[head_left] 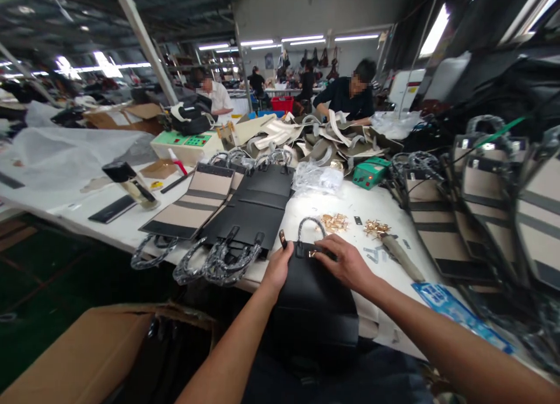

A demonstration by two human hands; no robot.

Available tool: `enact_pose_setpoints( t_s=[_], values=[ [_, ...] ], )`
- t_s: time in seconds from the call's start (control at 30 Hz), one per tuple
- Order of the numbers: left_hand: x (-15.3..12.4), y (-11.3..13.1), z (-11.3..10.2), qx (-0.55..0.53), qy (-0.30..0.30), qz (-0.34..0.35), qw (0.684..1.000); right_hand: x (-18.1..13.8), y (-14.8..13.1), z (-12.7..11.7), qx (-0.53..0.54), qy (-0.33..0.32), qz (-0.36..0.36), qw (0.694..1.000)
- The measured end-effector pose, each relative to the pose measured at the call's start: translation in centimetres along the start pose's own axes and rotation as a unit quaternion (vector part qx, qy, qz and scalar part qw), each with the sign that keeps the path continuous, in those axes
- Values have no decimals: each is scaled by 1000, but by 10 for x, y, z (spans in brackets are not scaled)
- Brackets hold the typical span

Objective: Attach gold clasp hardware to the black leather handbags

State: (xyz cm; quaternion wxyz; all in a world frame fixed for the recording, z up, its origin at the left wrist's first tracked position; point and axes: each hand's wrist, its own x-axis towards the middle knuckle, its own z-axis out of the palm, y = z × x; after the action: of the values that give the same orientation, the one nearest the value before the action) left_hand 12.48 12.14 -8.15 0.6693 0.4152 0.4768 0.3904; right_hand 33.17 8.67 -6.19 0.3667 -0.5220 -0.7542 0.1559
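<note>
A black handbag [312, 299] leans at the table's front edge, close to my body. Its looped handle [311, 222], wrapped in clear plastic, stands up at the top. My left hand [277, 270] grips the bag's upper left side, thumb beside a small black strap tab [283, 239] with gold metal on it. My right hand [345, 261] is closed on the top edge at the right, its fingertips beside a small gold fitting [312, 254] on the front. Whether those fingers also pinch a small part is hidden.
Gold fasteners [335, 223] and a hammer-like tool [405, 258] lie beyond the bag. Flat black bag pieces [258, 199] lie left; more bags [437, 223] crowd the right. A green box [371, 172] sits behind. An open carton [79, 357] stands lower left. Co-workers [350, 97] sit across.
</note>
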Motion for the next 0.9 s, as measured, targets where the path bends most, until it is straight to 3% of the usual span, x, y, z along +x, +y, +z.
enact_pose_setpoints(
  t_s=[0.13,0.23,0.37,0.7,0.9],
  values=[
    [-3,-2,3,105,69,71,989,2,37,-28,-87,54,75,992],
    [-1,-3,2,133,86,61,985,13,74,-42,-145,32,123,981],
    [-1,-4,-1,172,134,44,975,26,103,-40,-164,1,143,976],
    [-1,-8,-3,120,105,31,987,24,109,-32,-168,-40,138,975],
    [1,-11,-4,98,92,33,990,17,93,-36,-145,-61,104,982]
  ],
)
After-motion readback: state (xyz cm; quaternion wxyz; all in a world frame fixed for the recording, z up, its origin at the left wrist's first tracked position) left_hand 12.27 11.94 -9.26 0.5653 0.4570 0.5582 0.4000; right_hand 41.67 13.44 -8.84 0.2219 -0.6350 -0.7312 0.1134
